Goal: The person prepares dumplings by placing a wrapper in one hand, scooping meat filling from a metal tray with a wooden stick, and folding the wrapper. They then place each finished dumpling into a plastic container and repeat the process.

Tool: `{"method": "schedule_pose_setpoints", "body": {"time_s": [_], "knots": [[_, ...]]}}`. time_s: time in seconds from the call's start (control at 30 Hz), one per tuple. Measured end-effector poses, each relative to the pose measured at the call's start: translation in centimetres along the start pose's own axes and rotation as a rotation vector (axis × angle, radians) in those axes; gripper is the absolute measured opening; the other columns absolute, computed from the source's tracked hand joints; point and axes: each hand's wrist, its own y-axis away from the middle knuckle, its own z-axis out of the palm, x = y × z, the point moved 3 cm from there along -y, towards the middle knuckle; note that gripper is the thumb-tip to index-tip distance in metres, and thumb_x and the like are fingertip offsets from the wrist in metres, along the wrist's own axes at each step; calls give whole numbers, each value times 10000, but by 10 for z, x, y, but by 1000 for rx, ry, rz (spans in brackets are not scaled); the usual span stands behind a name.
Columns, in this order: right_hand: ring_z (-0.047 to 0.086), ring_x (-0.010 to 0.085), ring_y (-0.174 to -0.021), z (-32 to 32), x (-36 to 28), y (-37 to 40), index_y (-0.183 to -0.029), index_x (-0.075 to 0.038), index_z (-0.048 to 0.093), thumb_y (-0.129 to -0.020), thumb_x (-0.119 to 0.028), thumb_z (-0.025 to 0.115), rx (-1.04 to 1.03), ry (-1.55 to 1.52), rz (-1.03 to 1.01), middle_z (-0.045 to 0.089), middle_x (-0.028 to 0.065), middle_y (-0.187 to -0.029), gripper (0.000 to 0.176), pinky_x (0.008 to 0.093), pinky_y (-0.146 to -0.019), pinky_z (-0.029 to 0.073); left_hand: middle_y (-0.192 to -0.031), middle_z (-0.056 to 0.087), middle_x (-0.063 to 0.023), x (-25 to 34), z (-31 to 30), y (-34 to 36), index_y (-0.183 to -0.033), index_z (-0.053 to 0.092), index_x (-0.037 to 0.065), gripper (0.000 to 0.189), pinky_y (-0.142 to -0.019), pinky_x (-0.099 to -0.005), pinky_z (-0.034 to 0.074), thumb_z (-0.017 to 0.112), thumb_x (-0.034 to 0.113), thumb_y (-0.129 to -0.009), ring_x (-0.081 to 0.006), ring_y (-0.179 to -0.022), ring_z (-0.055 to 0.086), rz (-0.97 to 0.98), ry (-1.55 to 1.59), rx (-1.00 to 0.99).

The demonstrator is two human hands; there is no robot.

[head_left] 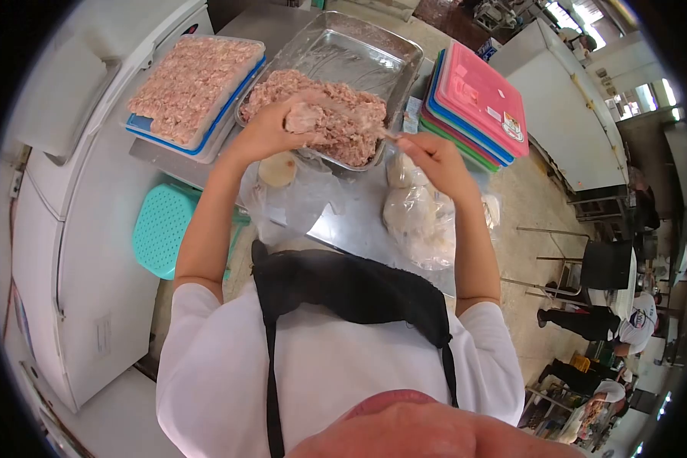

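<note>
My left hand (271,131) is curled around a pale pink lump of minced meat (304,118), just above the metal tray (382,57). Its fingertips are slightly smeared by motion. More minced meat (351,126) is heaped in the near part of that tray. At the tray's right edge my right hand (433,159) is closed, thumb and fingers pinching something thin and pale that points toward the meat; its kind is not clear. Below my left wrist, a pale round disc (277,169) lies in or under a clear plastic bag (290,202).
A full container of minced meat (195,91) stands at the left. Stacked coloured lids (481,99) are at the right, near clear bags with pale contents (420,221). A turquoise stool (162,229) stands beside a white freezer (107,252). Other people (637,324) are far right.
</note>
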Motion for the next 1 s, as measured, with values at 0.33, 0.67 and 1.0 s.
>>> {"method": "schedule_pose_setpoints", "body": {"time_s": [0.33,0.67,1.0], "knots": [[615,308,-738,28,-76,-26,-975,-114,683,-886,-330,602,92,428,-149,607,102,-772,247,385,-603,475,-1085,634,-135,-22,-29,3,-1057,616,45,427,-955,-366,417,758,289,-737,-262,-1061,571,-65,-55,-61],[625,346,-855,92,-144,-75,-1054,-41,656,-897,-258,606,-25,258,-64,660,164,-944,272,380,-744,490,-862,656,-31,-53,-120,37,-1062,618,43,395,-618,-267,486,780,178,-728,-129,-673,598,-121,73,-75],[506,59,-620,151,-103,-67,-1111,5,634,-926,-215,610,172,-435,403,588,-6,-751,288,207,-546,393,-1058,630,-194,-156,-289,118,-1195,580,26,556,-888,-372,454,747,265,-722,-297,-1004,596,-359,-426,111]]}}
